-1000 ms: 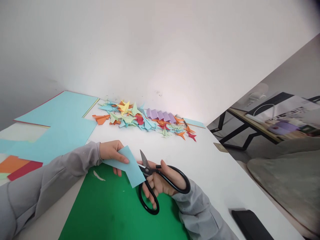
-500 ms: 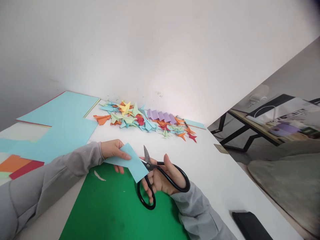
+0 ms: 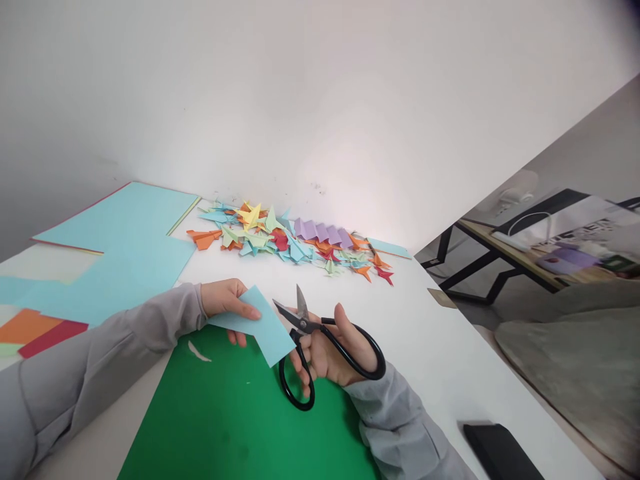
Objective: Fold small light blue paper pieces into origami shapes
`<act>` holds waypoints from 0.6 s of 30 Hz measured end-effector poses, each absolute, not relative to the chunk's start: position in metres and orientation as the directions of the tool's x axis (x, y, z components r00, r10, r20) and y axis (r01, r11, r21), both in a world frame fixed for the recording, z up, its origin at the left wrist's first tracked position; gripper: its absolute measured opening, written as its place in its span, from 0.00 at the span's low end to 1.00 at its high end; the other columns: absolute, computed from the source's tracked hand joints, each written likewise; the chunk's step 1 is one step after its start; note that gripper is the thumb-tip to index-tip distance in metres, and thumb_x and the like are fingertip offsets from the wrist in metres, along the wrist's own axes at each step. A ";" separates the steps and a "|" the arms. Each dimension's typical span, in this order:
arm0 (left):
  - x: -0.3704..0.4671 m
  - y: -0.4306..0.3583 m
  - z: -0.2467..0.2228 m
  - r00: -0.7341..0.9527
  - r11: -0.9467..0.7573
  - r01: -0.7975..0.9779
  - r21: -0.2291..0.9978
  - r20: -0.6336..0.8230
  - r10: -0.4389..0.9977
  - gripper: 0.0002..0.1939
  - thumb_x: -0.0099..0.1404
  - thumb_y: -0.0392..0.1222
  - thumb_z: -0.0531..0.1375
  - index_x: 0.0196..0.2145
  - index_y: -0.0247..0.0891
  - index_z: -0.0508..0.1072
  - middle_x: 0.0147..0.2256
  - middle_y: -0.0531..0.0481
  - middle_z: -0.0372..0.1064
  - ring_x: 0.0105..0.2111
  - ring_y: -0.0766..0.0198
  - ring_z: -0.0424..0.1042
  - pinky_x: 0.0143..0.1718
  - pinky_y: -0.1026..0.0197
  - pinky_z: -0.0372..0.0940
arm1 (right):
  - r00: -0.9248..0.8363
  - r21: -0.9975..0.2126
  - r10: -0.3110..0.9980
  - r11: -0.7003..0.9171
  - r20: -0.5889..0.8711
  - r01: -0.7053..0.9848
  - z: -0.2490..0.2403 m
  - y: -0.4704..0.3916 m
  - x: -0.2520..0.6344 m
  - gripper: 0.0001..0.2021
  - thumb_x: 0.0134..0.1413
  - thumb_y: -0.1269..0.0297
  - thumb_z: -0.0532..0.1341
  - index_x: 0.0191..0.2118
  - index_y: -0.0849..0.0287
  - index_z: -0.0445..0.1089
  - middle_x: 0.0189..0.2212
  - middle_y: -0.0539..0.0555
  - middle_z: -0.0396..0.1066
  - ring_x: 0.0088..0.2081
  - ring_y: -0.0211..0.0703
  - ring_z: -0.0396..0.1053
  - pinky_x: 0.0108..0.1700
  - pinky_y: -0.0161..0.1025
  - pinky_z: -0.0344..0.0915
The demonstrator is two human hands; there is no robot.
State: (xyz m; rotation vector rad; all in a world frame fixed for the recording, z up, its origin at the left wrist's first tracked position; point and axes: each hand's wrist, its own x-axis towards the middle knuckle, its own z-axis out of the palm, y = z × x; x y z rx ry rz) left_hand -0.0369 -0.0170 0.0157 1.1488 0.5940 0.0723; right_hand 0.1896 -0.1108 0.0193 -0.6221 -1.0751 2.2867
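My left hand (image 3: 231,308) pinches a folded light blue paper (image 3: 267,327), thumb on top and fingertips beneath. The paper is bent, with one flap pointing down to the right over the green mat (image 3: 240,420). In my right hand (image 3: 333,350) are black-handled scissors (image 3: 304,325), their blades apart and pointing up to the left. The blades stand just right of the paper, with no paper between them. A thin white scrap (image 3: 199,352) lies on the mat near my left wrist.
Folded paper shapes in many colours (image 3: 255,233) lie along the wall, beside a pleated purple strip (image 3: 323,231). Large blue sheets (image 3: 120,217) and orange paper (image 3: 30,328) are at the left. A black object (image 3: 500,452) sits at the front right.
My right hand has shifted slightly right and up with the scissors, whose blades have come away from the paper's edge. My left hand and the paper have barely moved.
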 end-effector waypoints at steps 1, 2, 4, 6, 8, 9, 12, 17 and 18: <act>-0.037 -0.017 0.016 0.843 0.425 0.239 0.873 -0.404 0.355 0.13 0.49 0.43 0.64 0.29 0.28 0.75 0.19 0.43 0.72 0.14 0.62 0.69 0.15 0.64 0.67 | -0.761 -0.799 0.624 -0.542 -0.176 -0.259 0.019 -0.111 0.190 0.40 0.45 0.35 0.29 0.58 0.56 0.43 0.26 0.55 0.68 0.25 0.43 0.67 0.26 0.42 0.61; -0.037 -0.017 0.016 0.839 0.428 0.233 0.873 -0.403 0.366 0.13 0.49 0.43 0.64 0.29 0.28 0.75 0.20 0.43 0.72 0.15 0.62 0.70 0.15 0.64 0.67 | -0.767 -0.803 0.618 -0.539 -0.173 -0.254 0.019 -0.111 0.190 0.40 0.45 0.34 0.29 0.57 0.56 0.43 0.26 0.55 0.67 0.25 0.43 0.67 0.27 0.43 0.61; -0.038 -0.016 0.015 0.831 0.433 0.210 0.877 -0.393 0.394 0.14 0.48 0.43 0.65 0.28 0.27 0.75 0.20 0.42 0.73 0.16 0.62 0.70 0.16 0.65 0.67 | -0.762 -0.811 0.628 -0.523 -0.160 -0.261 0.020 -0.112 0.190 0.40 0.45 0.34 0.30 0.57 0.56 0.44 0.26 0.55 0.67 0.24 0.43 0.66 0.27 0.44 0.62; -0.039 -0.015 0.014 0.824 0.439 0.168 0.882 -0.370 0.428 0.13 0.48 0.43 0.65 0.27 0.27 0.74 0.20 0.42 0.72 0.17 0.63 0.70 0.16 0.67 0.66 | -0.750 -0.817 0.645 -0.506 -0.146 -0.276 0.022 -0.113 0.190 0.40 0.45 0.34 0.29 0.57 0.56 0.43 0.26 0.54 0.67 0.24 0.43 0.66 0.26 0.43 0.61; -0.040 -0.013 0.012 0.805 0.460 0.132 0.878 -0.366 0.467 0.13 0.48 0.43 0.64 0.25 0.27 0.74 0.19 0.42 0.72 0.16 0.65 0.69 0.15 0.69 0.64 | -0.738 -0.819 0.659 -0.498 -0.145 -0.284 0.025 -0.113 0.192 0.40 0.45 0.35 0.27 0.58 0.55 0.43 0.26 0.55 0.67 0.24 0.43 0.66 0.26 0.42 0.60; -0.040 -0.012 0.012 0.791 0.475 0.117 0.872 -0.371 0.486 0.13 0.49 0.43 0.64 0.24 0.27 0.73 0.18 0.43 0.71 0.14 0.66 0.68 0.14 0.70 0.63 | -0.729 -0.820 0.667 -0.497 -0.153 -0.284 0.026 -0.113 0.193 0.41 0.44 0.35 0.26 0.58 0.55 0.42 0.26 0.55 0.67 0.24 0.42 0.66 0.25 0.41 0.60; -0.041 -0.011 0.011 0.750 0.503 0.078 0.861 -0.383 0.539 0.15 0.51 0.45 0.63 0.22 0.27 0.72 0.14 0.44 0.69 0.12 0.69 0.65 0.12 0.71 0.61 | -0.691 -0.819 0.695 -0.506 -0.201 -0.270 0.030 -0.112 0.197 0.43 0.41 0.35 0.22 0.58 0.54 0.41 0.25 0.53 0.67 0.23 0.41 0.64 0.26 0.43 0.60; -0.042 -0.008 0.010 0.707 0.532 0.069 0.844 -0.418 0.571 0.16 0.54 0.47 0.60 0.20 0.28 0.71 0.14 0.44 0.68 0.12 0.69 0.65 0.11 0.71 0.60 | -0.710 -0.816 0.678 -0.512 -0.191 -0.270 0.031 -0.112 0.198 0.44 0.40 0.35 0.20 0.59 0.54 0.40 0.25 0.53 0.66 0.22 0.41 0.64 0.26 0.42 0.60; -0.042 -0.008 0.010 0.700 0.536 0.075 0.841 -0.427 0.572 0.17 0.54 0.47 0.60 0.21 0.28 0.71 0.14 0.44 0.68 0.12 0.68 0.65 0.11 0.71 0.60 | -0.720 -0.814 0.670 -0.512 -0.180 -0.273 0.031 -0.112 0.198 0.44 0.40 0.35 0.21 0.59 0.54 0.40 0.25 0.53 0.66 0.22 0.41 0.64 0.26 0.42 0.60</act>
